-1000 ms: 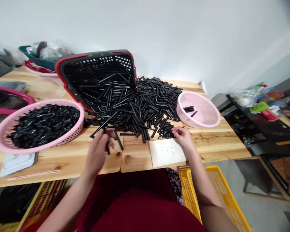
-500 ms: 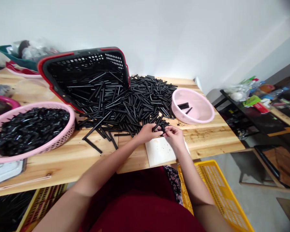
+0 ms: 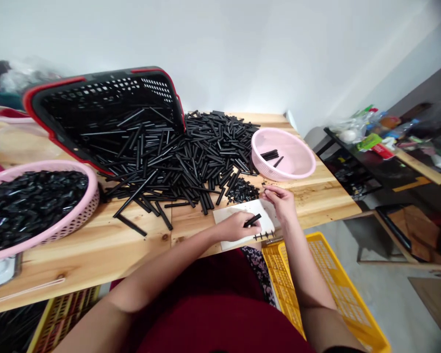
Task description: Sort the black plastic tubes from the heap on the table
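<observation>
My left hand (image 3: pixel 239 226) is closed around a short black tube (image 3: pixel 252 220), held low over the white board (image 3: pixel 224 214). Thumb and fingertips of my right hand (image 3: pixel 282 202) are pinched together beyond the board's right side, with a small black piece (image 3: pixel 263 185) at their tips, too small to make out well. Several tiny black cross-shaped parts (image 3: pixel 264 236) lie in a row along the board's near edge. Just behind the board is a little heap of small black parts (image 3: pixel 244 190). A large pile of black tubes (image 3: pixel 194 162) spreads across the wooden table (image 3: pixel 191 230).
A tipped black basket with a red rim (image 3: pixel 55 139) spills tubes at the left. The pink bowl (image 3: pixel 297 159) at right holds a few tubes. Far left, a pink colander (image 3: pixel 84 211) is full of glossy black pieces. Yellow crates (image 3: pixel 338 284) stand below the table edge.
My hands have parted from the heap of small parts. The left came nearer, over the board, with a black tube; the right moved slightly right. The row of small parts now shows.
</observation>
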The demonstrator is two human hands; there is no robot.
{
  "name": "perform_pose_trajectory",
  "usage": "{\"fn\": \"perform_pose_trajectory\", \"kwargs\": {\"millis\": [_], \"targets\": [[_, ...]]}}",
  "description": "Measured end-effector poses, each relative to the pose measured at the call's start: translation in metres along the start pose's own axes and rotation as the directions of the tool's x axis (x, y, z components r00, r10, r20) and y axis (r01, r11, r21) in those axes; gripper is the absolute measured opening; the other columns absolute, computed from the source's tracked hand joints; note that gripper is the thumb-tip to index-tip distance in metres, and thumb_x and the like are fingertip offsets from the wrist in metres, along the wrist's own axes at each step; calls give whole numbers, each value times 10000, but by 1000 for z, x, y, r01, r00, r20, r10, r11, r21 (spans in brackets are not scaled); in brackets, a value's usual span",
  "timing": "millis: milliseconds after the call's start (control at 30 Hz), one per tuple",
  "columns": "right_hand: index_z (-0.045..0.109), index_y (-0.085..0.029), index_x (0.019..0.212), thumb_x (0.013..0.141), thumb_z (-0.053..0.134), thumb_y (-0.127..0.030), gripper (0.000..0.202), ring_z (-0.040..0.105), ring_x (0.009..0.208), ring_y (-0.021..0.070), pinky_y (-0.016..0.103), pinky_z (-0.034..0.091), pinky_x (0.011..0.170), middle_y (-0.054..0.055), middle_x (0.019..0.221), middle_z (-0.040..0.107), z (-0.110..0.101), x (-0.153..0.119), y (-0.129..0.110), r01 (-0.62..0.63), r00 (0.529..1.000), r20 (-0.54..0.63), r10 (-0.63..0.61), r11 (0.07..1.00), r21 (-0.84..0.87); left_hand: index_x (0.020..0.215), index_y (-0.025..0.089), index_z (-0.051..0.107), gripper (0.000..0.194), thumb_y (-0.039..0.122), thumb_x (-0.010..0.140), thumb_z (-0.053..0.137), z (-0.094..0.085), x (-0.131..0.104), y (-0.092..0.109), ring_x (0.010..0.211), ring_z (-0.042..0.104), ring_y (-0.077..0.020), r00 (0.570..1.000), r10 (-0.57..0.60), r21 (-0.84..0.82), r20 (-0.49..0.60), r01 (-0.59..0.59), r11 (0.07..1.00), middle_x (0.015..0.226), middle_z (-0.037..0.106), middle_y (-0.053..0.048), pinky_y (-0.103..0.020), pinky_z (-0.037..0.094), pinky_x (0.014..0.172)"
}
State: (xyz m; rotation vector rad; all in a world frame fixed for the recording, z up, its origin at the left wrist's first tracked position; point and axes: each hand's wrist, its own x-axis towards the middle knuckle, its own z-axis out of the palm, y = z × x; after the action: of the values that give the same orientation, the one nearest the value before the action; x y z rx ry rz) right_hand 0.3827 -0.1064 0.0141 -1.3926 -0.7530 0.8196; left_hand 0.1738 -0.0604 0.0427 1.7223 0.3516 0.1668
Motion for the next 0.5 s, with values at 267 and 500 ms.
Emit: {"fn": "perform_pose_trajectory", "kwargs": {"millis": [267,500], "targets": [[699,-138,970,745,730,-377,330,586,667,100,208,512,648,52,775,641,14,-32,-15,156,981,145,-126,963,-218,1230,93,471,536,503,887,425,-21,-22,-15,589,378,12,1000,-16,-416,9,19,909,822,510,-25,-122,318,541],[742,-179,921,803,674,-349,218,620,846,127,218,524,718,71,1003,645,62,-46,-30,297,935,272,-228,921,-250,1034,157,410,438,559,864,451,-33,-44,-13,541,321,13,991,-116,-353,-73,83,932,762,502,23,-115,241,492]]}}
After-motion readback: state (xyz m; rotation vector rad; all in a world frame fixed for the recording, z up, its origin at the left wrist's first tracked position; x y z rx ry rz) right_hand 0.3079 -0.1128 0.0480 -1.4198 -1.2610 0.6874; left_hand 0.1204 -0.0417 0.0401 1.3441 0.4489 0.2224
